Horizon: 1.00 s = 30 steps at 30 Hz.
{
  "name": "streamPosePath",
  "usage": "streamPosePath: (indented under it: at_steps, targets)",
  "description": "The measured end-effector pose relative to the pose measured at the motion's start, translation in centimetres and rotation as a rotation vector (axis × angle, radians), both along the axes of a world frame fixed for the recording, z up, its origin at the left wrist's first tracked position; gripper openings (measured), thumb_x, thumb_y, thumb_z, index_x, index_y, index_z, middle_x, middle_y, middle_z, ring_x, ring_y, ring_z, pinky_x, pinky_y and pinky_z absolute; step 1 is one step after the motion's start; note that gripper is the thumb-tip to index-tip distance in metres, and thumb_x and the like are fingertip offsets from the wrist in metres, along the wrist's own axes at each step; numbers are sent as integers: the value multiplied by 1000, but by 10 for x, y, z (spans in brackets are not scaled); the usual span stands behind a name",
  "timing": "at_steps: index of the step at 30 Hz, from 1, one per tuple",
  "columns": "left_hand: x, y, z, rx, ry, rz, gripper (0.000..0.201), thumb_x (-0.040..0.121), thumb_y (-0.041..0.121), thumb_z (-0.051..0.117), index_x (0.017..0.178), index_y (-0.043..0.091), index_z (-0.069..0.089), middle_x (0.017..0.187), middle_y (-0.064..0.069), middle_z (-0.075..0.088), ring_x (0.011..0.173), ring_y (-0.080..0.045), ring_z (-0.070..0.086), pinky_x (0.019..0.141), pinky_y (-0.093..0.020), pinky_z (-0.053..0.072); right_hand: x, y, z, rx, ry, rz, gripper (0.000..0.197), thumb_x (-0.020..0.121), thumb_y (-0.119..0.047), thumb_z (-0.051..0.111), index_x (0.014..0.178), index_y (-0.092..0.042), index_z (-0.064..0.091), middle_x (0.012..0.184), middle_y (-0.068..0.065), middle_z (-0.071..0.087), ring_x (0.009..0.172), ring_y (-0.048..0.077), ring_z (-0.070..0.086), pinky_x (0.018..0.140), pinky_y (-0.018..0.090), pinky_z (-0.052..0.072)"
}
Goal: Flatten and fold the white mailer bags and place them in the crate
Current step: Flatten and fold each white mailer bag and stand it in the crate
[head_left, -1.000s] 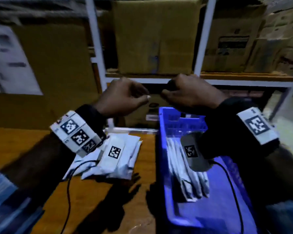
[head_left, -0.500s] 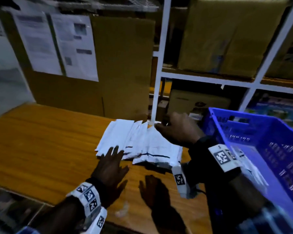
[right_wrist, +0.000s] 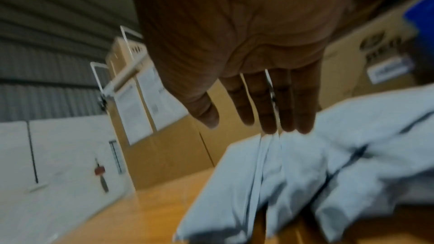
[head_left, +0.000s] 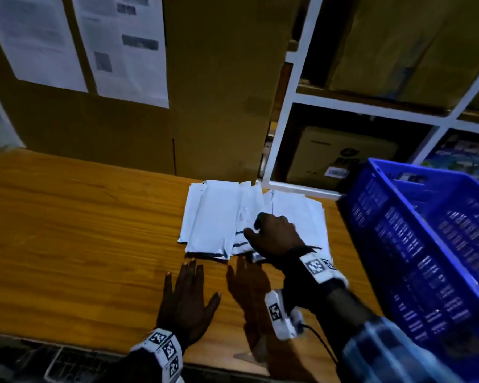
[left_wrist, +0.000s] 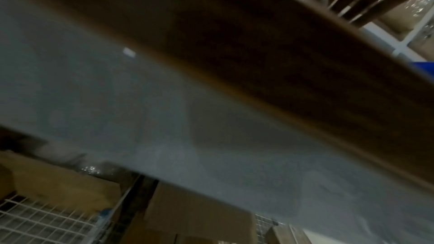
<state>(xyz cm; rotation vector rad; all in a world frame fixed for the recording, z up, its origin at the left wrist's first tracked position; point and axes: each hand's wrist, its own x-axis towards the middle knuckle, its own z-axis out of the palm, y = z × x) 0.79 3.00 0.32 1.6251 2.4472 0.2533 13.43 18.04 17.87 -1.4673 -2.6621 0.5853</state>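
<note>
Our right hand loosely spread over the white mailer bags near the wooden surface's far edge, our left hand flat, holding nothing, blue crate at right edge, cardboard boxes behind.

The head view shows 2 hands: 1 left hand and 1 right hand. There is 1 blue crate and 1 wooden desk. The white mailer bags overlap in 1 pile, so their exact count cannot be told. 2 printed sheets hang on the cardboard behind.
</note>
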Motion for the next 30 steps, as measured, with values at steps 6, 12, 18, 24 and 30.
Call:
streamPosePath:
  at_steps: [6,12,18,24,30]
  targets:
    - [-4,-1,-8,99,14,16,82,93,63,16,134,3,55,142,-16,50,130,-32,48,112,-47,4,-79,15,-48,6,-28,-18,60,90,-48,56,131,-6,41,131,20,44,123,38,41,95,43,40]
    - [-6,-2,-16,212,61,-58,82,69,52,39,129,-1,58,139,-22,50,131,-36,46,108,-58,20,-132,24,-71,-5,-52,-142,85,85,-58,61,144,-9,25,144,17,29,134,40,26,101,50,34]
    - [-7,4,-21,307,55,-4,64,75,23,29,124,-4,61,136,-22,53,136,-29,31,102,-60,26,-153,26,-95,119,-71,-202,84,79,-57,66,135,-6,30,132,17,39,123,36,36,95,46,38]
    - [-12,0,-22,305,112,-102,65,77,35,39,138,14,50,146,-18,44,142,-31,25,105,-60,23,-158,36,-86,89,18,-255,79,80,-36,71,139,-9,26,131,17,41,121,37,39,94,43,37]
    - [-7,0,-18,203,51,-14,84,77,61,44,138,5,51,147,-15,43,141,-30,31,110,-56,18,-129,52,-47,49,279,-240,68,74,-33,72,130,-12,39,121,14,57,115,36,53,89,42,47]
